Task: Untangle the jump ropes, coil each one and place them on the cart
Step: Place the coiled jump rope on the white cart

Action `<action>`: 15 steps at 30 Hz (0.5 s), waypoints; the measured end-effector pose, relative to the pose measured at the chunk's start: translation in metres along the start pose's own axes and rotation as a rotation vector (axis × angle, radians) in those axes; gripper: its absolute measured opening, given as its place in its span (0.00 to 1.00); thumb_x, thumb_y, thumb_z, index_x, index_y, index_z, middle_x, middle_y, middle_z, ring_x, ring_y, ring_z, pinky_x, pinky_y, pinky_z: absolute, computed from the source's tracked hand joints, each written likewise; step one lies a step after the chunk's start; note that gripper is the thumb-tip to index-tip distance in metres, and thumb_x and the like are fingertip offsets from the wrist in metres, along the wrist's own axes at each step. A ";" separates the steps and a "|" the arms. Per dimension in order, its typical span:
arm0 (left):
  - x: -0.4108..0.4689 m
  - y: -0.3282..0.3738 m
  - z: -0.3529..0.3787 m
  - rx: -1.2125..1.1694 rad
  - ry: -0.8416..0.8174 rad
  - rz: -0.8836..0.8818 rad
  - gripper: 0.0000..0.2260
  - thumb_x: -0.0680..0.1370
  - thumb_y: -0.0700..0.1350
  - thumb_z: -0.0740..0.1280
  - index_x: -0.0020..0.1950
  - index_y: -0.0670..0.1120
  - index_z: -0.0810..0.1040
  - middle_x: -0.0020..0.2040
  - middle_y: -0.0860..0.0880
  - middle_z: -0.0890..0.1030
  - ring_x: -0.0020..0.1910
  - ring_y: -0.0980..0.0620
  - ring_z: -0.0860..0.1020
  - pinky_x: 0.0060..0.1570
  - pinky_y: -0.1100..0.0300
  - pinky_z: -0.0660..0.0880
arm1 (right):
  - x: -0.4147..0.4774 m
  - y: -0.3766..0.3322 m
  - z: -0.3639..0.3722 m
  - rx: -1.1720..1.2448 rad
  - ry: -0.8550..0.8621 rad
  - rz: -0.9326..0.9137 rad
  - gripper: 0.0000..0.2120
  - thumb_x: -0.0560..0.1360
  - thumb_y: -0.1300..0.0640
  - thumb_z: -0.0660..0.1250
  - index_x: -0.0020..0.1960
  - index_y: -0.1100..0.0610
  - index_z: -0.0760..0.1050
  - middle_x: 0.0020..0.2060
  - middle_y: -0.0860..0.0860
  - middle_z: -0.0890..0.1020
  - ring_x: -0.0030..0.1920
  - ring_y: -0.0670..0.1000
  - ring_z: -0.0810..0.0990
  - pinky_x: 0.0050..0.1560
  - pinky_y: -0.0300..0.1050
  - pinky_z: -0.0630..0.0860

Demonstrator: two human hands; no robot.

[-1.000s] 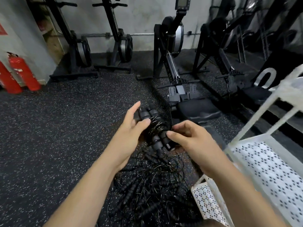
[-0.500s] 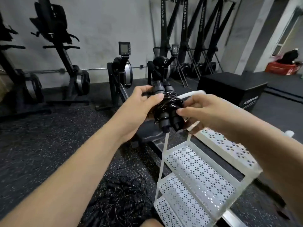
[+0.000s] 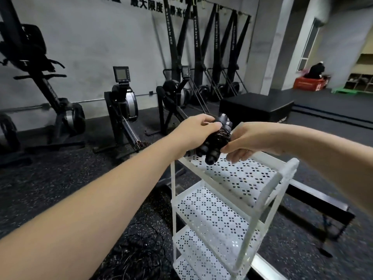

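The coiled jump rope bundle, black handles wrapped round with thin cord, is hanging in the air just above the far left corner of the cart, not touching its top shelf. The left hand is gripping it from the cart's left side, its fingers curling tightly over the upper handles. The right hand is reaching in from the other side, its fingers bending under and pinching the lower part of the bundle, where round handle ends are pointing down toward the shelf. The white perforated top shelf is lying open beneath the hands, bounded by a raised rim, with a tall end frame rising on the cart's near right side. Lower shelves are showing beneath it. On the speckled floor to the left of the cart's base, a loose tangle of ropes is lying. Beyond the cart, rowing machines are standing along the wall, and a black box is sitting just behind it.
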State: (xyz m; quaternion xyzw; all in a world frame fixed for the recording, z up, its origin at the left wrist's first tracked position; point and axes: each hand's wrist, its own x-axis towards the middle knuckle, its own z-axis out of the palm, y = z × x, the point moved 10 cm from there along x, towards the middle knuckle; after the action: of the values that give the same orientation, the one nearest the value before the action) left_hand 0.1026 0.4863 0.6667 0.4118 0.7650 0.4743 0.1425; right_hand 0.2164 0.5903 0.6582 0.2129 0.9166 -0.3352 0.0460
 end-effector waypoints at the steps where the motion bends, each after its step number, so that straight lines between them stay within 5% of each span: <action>1: 0.006 -0.002 0.006 0.036 -0.013 -0.002 0.21 0.79 0.65 0.71 0.70 0.61 0.79 0.63 0.59 0.82 0.59 0.57 0.80 0.61 0.55 0.78 | 0.005 0.005 0.001 -0.016 -0.005 0.012 0.17 0.82 0.49 0.74 0.55 0.64 0.86 0.47 0.53 0.91 0.50 0.51 0.91 0.58 0.49 0.85; 5: 0.021 -0.005 0.024 0.225 -0.085 0.065 0.25 0.70 0.68 0.76 0.65 0.64 0.80 0.57 0.63 0.83 0.55 0.61 0.82 0.58 0.57 0.80 | 0.023 0.022 0.008 -0.053 -0.011 0.050 0.16 0.83 0.48 0.73 0.54 0.62 0.85 0.45 0.53 0.91 0.48 0.50 0.91 0.56 0.48 0.86; 7: 0.021 -0.002 0.033 0.415 -0.130 0.147 0.21 0.75 0.63 0.75 0.66 0.62 0.81 0.55 0.61 0.82 0.52 0.61 0.81 0.48 0.62 0.77 | 0.029 0.025 0.012 -0.071 -0.026 0.052 0.15 0.83 0.49 0.72 0.54 0.62 0.85 0.46 0.52 0.91 0.48 0.50 0.91 0.56 0.48 0.86; 10: 0.022 -0.001 0.042 0.558 -0.163 0.257 0.15 0.80 0.56 0.74 0.67 0.61 0.82 0.56 0.60 0.81 0.55 0.57 0.79 0.53 0.59 0.78 | 0.032 0.023 0.016 -0.115 -0.028 0.034 0.13 0.84 0.49 0.71 0.54 0.59 0.85 0.46 0.50 0.91 0.47 0.47 0.90 0.55 0.45 0.85; 15: 0.013 -0.001 0.022 0.534 -0.011 0.357 0.14 0.78 0.55 0.76 0.63 0.57 0.83 0.57 0.59 0.78 0.56 0.59 0.77 0.47 0.77 0.66 | 0.029 0.020 0.012 -0.260 -0.002 0.030 0.09 0.83 0.51 0.70 0.50 0.55 0.86 0.42 0.46 0.90 0.45 0.47 0.89 0.48 0.42 0.83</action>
State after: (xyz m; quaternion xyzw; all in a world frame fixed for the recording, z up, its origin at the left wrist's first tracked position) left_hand 0.1071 0.5096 0.6566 0.5649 0.7773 0.2719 -0.0517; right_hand 0.1976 0.6071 0.6309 0.2184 0.9491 -0.2128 0.0792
